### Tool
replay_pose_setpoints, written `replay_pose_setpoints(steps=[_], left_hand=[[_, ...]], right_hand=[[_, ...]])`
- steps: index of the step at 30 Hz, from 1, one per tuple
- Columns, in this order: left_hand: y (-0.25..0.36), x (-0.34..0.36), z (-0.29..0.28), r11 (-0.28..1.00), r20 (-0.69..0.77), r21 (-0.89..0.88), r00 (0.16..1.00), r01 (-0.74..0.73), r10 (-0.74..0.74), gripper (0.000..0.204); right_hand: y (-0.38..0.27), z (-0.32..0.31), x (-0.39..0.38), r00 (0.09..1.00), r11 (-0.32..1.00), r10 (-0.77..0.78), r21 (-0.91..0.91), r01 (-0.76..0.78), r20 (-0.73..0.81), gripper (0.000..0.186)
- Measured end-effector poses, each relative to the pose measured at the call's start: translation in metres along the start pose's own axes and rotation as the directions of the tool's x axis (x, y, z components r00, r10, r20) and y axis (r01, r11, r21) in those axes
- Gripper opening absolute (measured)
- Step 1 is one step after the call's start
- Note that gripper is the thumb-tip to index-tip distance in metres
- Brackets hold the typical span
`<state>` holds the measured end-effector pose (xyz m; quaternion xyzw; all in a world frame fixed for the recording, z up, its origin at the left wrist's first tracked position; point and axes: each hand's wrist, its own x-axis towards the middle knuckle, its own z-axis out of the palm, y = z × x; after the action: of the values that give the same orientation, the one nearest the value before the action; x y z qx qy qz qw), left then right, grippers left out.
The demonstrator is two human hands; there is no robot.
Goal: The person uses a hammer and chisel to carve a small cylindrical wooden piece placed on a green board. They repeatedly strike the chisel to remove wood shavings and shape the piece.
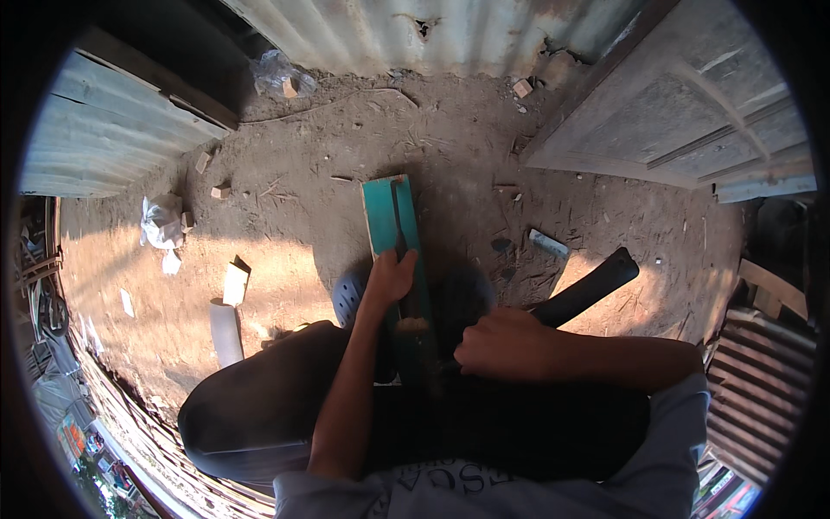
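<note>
A long wooden board (375, 210) with a green painted face lies between my legs, its far end pointing away from me. My left hand (393, 275) is closed around a narrow dark strip (398, 208) that runs along the board's face. A pale tan patch (413, 325) shows on the board nearer my body; what it is cannot be made out. To the right, my right hand (501, 346) is closed in a fist over my thigh. From it a long dark flat tool (592, 285) sticks out toward the upper right, with a rounded end. The gripped part is hidden.
Blue clogs (347, 299) show beside the board. On the dirt ground lie a grey curved piece (226, 333), a pale block (235, 283), a plastic bag (162, 222) and a light strip (548, 243). Corrugated metal sheets (363, 39) and a wooden panel (674, 112) stand around.
</note>
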<state>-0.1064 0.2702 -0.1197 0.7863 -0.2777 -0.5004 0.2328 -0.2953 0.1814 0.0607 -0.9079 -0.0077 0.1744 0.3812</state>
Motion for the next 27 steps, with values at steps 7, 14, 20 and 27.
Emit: replay_pose_setpoints(steps=[7, 14, 20, 27], left_hand=[[-0.010, -0.005, 0.006, 0.999, -0.021, 0.024, 0.999, -0.029, 0.030, 0.047], [-0.002, -0.005, 0.002, 0.997, -0.046, 0.035, 0.996, -0.070, 0.071, 0.050], [0.000, -0.006, 0.002, 0.999, -0.049, 0.021, 0.998, -0.043, 0.044, 0.051], [0.006, -0.010, 0.004, 0.999, -0.111, 0.009, 0.993, -0.032, 0.032, 0.049]], right_hand=[[-0.003, -0.006, 0.004, 0.967, 0.997, 0.063, 0.018, -0.070, 0.245, 0.032], [0.006, 0.009, 0.004, 0.998, 0.998, 0.064, -0.008, -0.064, 0.009, 0.031], [-0.010, -0.021, 0.006, 0.888, 0.987, 0.057, 0.106, -0.117, 0.456, 0.031], [-0.006, -0.020, 0.008, 0.925, 0.988, 0.081, 0.094, -0.124, 0.372, 0.035]])
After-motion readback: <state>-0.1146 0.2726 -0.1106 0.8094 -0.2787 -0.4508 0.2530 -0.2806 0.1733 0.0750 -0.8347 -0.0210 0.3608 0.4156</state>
